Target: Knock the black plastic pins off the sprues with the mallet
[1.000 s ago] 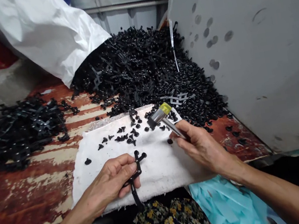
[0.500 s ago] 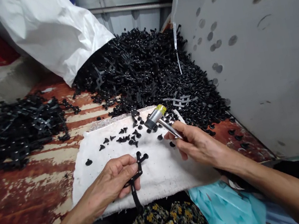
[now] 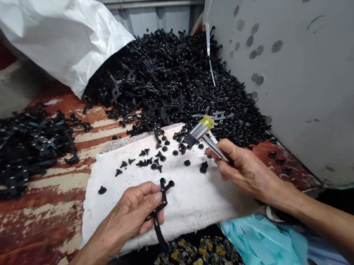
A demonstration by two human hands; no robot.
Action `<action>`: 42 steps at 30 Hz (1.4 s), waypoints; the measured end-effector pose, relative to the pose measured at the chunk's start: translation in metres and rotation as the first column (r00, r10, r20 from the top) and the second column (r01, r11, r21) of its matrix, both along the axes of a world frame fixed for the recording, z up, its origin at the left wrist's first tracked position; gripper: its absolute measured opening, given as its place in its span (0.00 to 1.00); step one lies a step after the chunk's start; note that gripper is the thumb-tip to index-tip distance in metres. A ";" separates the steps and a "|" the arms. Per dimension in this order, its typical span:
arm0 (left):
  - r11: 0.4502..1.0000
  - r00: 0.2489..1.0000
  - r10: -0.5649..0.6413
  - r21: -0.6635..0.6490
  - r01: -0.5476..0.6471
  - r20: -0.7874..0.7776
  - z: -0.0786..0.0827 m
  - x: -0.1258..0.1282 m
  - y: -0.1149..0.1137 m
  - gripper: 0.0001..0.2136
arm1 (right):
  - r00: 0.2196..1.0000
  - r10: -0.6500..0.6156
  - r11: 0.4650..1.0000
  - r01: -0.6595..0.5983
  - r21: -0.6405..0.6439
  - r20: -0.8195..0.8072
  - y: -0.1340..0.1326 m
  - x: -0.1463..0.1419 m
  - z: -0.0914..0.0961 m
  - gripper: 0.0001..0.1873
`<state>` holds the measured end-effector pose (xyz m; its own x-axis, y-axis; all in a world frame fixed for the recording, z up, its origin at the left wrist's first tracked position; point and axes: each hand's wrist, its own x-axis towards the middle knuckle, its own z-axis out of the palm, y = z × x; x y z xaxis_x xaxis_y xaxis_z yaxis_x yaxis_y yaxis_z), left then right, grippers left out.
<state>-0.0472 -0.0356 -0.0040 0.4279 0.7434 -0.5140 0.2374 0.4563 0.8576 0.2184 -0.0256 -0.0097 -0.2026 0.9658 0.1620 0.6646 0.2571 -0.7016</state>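
Observation:
My left hand is closed on a black plastic sprue piece, pressing it onto a white cloth pad at the table's near edge. My right hand grips the metal handle of a small hammer with a yellow and black head, raised a little above the pad's far right corner. Several small black plastic studs lie scattered on the pad's far half.
A big heap of black plastic parts spills from a white sack behind the pad. Another black pile lies at the left on the worn red table. A grey board walls the right side. Turquoise plastic hangs below.
The hammer head dipped toward the pad half a second ago and has lifted back up and to the right. My left hand and its sprue piece have stayed put.

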 end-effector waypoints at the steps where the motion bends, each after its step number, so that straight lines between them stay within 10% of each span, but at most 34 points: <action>1: 1.000 1.000 -0.011 0.003 0.011 0.000 0.001 0.002 0.000 0.23 | 1.000 0.002 1.000 -0.002 0.009 0.019 0.000 -0.001 0.000 0.06; 13: 0.969 0.973 -0.200 0.125 0.214 -0.115 0.008 0.050 0.023 0.12 | 0.995 -0.051 0.997 0.045 0.067 0.088 0.007 -0.006 -0.005 0.09; 42: 0.983 0.987 -0.130 0.118 0.141 -0.092 0.003 0.074 0.033 0.08 | 0.891 -0.256 0.957 0.178 -0.230 -0.376 -0.038 0.015 -0.024 0.04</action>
<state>0.0273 -0.0023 -0.0014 0.4886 0.7414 -0.4600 0.3630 0.3067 0.8799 0.2330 -0.0637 -0.0341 0.0589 0.9983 -0.0004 0.3437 -0.0207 -0.9388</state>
